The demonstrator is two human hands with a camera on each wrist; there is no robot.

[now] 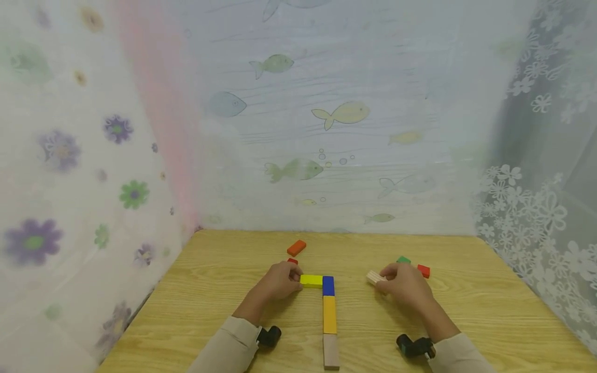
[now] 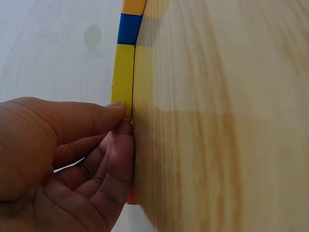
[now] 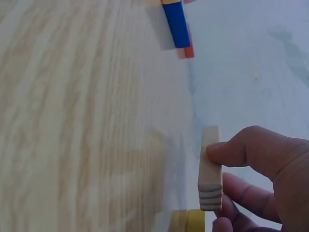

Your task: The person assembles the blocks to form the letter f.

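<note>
A yellow block (image 1: pixel 311 281) lies flat on the table, its right end against a blue block (image 1: pixel 328 286). My left hand (image 1: pixel 280 281) pinches the yellow block's left end between thumb and fingers, low over the table. From the blue block an orange-yellow block (image 1: pixel 329 314) and a plain wooden block (image 1: pixel 331 351) run in line toward me. To the right, my right hand (image 1: pixel 408 287) grips a pale wooden block (image 3: pixel 210 164) with a grooved end, thumb on one face and fingers on the other. In the right wrist view this block is above the table.
Behind my left hand lie an orange block (image 1: pixel 296 247) and a partly hidden red block (image 1: pixel 292 261). Beyond my right hand are a green block (image 1: pixel 403 259) and a red one (image 1: pixel 423 271). A yellow piece (image 3: pixel 195 221) shows low in the right wrist view. Printed curtains surround the table.
</note>
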